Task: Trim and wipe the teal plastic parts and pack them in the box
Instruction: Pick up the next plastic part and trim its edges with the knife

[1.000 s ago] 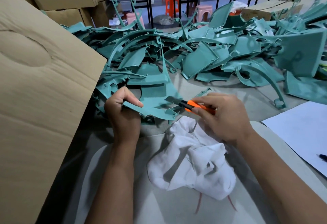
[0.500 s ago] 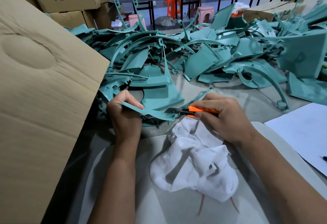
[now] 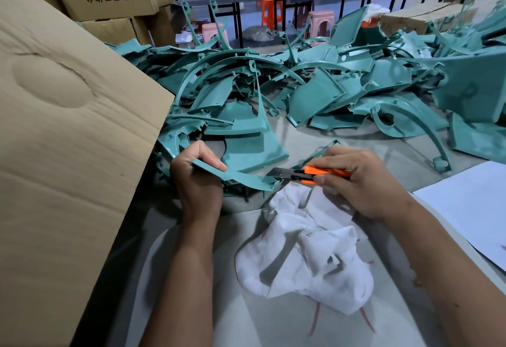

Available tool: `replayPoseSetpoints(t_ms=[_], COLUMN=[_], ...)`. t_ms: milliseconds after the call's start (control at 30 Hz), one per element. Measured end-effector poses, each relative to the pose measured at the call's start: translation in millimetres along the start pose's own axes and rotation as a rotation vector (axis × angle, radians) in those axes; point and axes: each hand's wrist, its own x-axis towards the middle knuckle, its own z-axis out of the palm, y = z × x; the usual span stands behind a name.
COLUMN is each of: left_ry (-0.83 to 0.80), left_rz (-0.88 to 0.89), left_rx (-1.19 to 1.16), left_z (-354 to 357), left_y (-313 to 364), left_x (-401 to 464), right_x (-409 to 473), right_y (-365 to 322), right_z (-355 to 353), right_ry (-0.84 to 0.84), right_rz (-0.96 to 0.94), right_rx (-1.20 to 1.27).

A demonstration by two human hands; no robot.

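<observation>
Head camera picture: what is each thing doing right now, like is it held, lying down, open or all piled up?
left hand: grips the teal part.
teal part: held edge-up above the table.
right hand: grips the knife.
utility knife: blade out, tip at the part's end.
white cloth: crumpled, lying loose.
teal pile: heaped, untidy.
box flap: open.
white paper: lying flat.
</observation>
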Motion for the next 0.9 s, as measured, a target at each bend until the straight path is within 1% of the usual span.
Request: replayPoseSetpoints(t_ms=[33,100,200,267,300,367,433,467,533,600,633,700,767,833,900], left_ry=[0.006,0.018,0.048,0.096,0.132,0.211,0.263,0.271,0.268,0.256,0.253,0.256,0.270,0.285,0.296], left_rz=[-0.010,-0.031,-0.031,-0.038,-0.053,-0.079,-0.060,-0.046,-0.020,0.020,0.040,0.071,0.089,0.092,0.078], left_rx=[-0.002,-0.008,0.010,0.036,0.041,0.013,-0.020,-0.041,-0.085,-0.117,-0.129,-0.154,-0.177,-0.174,-0.156], left_z=[0.7,2.3,3.1,4.6,6.6,11.9,16.7,18.5,20.4,20.4,20.5,21.3,23.6,25.9,26.2], left_y=[0.2,0.2,1.2,2.1,3.1,3.6,2.5,1.5,-1.8,-4.0,-4.3,-2.7,1.1,4.3,3.1], left_x=[0.3,1.2,1.1,-0.3,-1.4,-2.9,-3.2,-2.7,-1.2,-0.4,-0.6,-2.0,-3.7,-4.6,-3.5], right_x=[-1.6,-2.7,-0.3,1.1,0.7,0.2,1.6,2.0,2.2,2.1,2.1,3.4,4.5,2.3,-1.1], right_y=[-0.2,-0.6,-4.2,-7.6,-9.2,-10.9,-13.3,-13.9,-13.8,-16.5,-18.9,-24.3,-28.0,-27.1,-24.4], right_z=[-1.8,-4.0,-1.7,2.7,5.6,7.7,5.7,6.1,11.3,18.8,21.8,22.5,18.0,14.1,12.4], right_ry=[0.008,0.050,0.172,0.201,0.214,0.284,0.340,0.338,0.278,0.244,0.270,0.392,0.491,0.456,0.347], right_rz=[0.034,0.044,-0.024,-0.087,-0.111,-0.118,-0.117,-0.116,-0.103,-0.104,-0.134,-0.216,-0.249,-0.205,-0.132], right_rx=[0.068,0.071,-0.171,-0.326,-0.361,-0.356,-0.391,-0.440,-0.523,-0.539,-0.532,-0.526,-0.555,-0.612,-0.616])
